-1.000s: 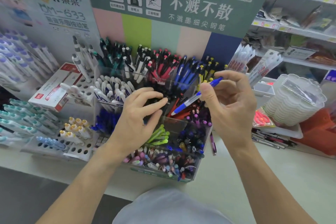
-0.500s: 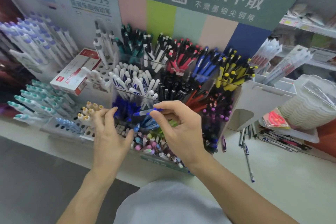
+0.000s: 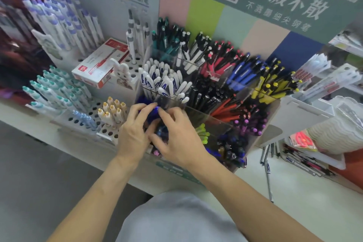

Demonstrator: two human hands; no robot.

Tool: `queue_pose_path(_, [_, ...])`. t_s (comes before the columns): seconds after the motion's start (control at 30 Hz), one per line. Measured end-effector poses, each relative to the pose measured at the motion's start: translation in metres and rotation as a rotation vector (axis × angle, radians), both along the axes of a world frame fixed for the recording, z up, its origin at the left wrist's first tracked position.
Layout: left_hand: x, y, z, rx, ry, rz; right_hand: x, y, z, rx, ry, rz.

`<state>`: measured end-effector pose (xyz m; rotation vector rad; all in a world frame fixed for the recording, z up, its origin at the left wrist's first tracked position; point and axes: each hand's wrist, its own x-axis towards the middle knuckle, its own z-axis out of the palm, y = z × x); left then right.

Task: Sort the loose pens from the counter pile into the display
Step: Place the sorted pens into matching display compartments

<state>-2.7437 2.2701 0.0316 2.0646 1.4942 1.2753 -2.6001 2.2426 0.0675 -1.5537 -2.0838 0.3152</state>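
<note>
Centre of frame: the left hand (image 3: 132, 135) and right hand (image 3: 177, 139) meet over the blue-pen compartment on the left side of the clear, divided plastic pen display (image 3: 216, 122), fingers curled around blurred dark-blue pens (image 3: 152, 115). Loose pens (image 3: 268, 173) lie on the pale counter (image 3: 304, 202) at lower right, beside the display.

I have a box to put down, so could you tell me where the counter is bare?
Bare pale counter lies right of the single loose pen, below the loose pen pile. The clear compartmented pen display is crowded.
</note>
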Motion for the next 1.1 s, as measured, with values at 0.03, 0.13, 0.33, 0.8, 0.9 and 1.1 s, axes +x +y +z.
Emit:
queue_pose_path(0.03, [-0.001, 0.001, -0.001, 0.024, -0.003, -0.024, 0.002, -0.002, -0.001, -0.007, 0.005, 0.015])
queue_pose_path(0.13, [-0.004, 0.005, 0.003, 0.073, -0.026, -0.057, 0.004, 0.001, -0.004, 0.069, 0.078, -0.001])
queue_pose_path(0.33, [-0.017, 0.004, 0.014, 0.017, 0.09, 0.044, 0.018, 0.013, -0.005, 0.284, 0.063, -0.108])
queue_pose_path(0.8, [0.004, 0.01, 0.0, 0.101, 0.074, 0.017, 0.013, -0.002, -0.005, 0.163, -0.053, -0.111])
queue_pose_path(0.9, [0.003, 0.001, -0.003, 0.119, 0.133, 0.007, 0.011, 0.008, -0.004, 0.176, -0.037, -0.036])
queue_pose_path(1.1, [0.003, -0.01, 0.004, 0.032, 0.051, -0.063, 0.015, -0.003, 0.003, 0.163, -0.105, -0.152])
